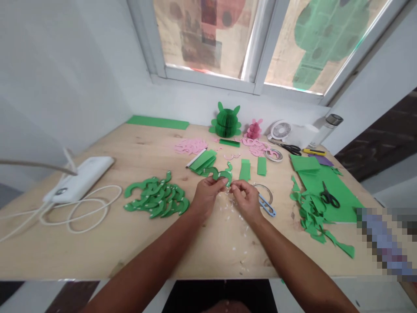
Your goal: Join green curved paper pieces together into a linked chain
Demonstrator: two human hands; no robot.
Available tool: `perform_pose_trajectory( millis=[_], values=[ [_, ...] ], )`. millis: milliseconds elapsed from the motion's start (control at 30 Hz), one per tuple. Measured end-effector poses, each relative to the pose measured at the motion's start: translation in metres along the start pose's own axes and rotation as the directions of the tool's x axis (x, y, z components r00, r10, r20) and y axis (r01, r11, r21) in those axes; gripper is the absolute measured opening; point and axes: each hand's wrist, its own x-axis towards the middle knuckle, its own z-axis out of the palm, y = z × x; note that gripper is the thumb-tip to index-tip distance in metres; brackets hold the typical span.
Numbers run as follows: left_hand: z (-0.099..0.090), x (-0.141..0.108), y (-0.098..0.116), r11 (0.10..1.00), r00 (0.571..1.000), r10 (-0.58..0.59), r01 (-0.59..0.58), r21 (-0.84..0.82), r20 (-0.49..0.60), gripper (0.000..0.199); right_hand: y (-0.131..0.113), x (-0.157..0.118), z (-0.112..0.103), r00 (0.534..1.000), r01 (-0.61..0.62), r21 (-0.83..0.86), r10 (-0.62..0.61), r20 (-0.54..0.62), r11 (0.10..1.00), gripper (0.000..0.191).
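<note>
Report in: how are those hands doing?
Left hand gripping curved green cutout. Right hand close beside it, grip unclear. White scraps scattered nearby; blue cutter by right hand.

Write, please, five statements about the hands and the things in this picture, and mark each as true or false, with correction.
1. The left hand holds a curved green paper piece. True.
2. The blue cutter is in the right hand. False: the blue cutter lies on the table, beside the right hand.
3. Black scissors lie on the large green sheet. True.
4. The pink paper figure is bigger than the green paper figure. False: the green paper figure is bigger than the pink paper figure.
5. The pile of curved green pieces lies to the left of both hands. True.
</note>
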Motion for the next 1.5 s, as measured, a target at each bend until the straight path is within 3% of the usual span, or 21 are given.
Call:
perform_pose_trajectory(
  millis=[167,367,500,600,1500],
  values=[
    [-0.0029,0.0012,-0.0023,0.999,0.999,0.027,-0.028,0.021,0.025,0.015,-0.0004,0.0005,0.0021,1.0,0.024,-0.042,-0.024,0.007,0.999,0.015],
    [-0.006,0.0018,-0.0052,0.997,0.998,0.051,-0.052,0.063,0.029,0.016,-0.0037,0.0009,-0.0004,0.974,0.148,-0.188,-0.176,-0.144,0.971,0.009],
    [-0.006,0.0012,-0.007,0.995,0.997,0.054,-0.058,0.085,0.046,0.016,-0.0058,0.0018,-0.0034,0.936,0.318,-0.275,-0.346,-0.059,0.907,0.009],
    [-0.0053,0.0007,-0.0068,0.996,0.998,0.057,-0.06,0.071,0.038,0.015,-0.0042,0.0022,-0.003,0.917,0.371,-0.327,-0.399,-0.018,0.869,0.009],
    [-0.0043,-0.0007,-0.0047,0.998,1.0,-0.002,0.001,0.065,0.004,0.018,-0.0009,0.0003,-0.0013,0.935,0.344,-0.346,-0.353,0.037,0.873,0.009]
  ],
)
